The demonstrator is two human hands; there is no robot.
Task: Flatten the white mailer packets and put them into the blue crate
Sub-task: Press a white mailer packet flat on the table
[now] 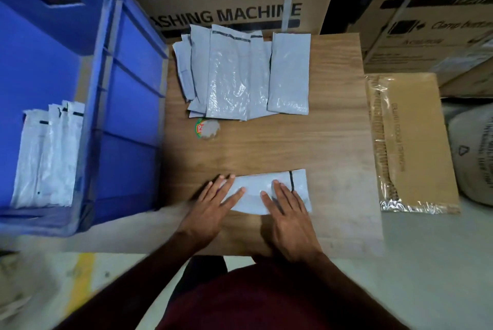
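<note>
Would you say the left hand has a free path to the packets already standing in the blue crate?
Probably yes. The left hand lies flat on the mailer, holding nothing, and the blue crate stands open-topped right beside the table on that side; only its near wall must be cleared to reach the packets.

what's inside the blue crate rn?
Several white mailer packets stand upright inside the blue crate, against its near-left wall. The crate's near wall hides their bottoms, so the count is unclear.
</note>
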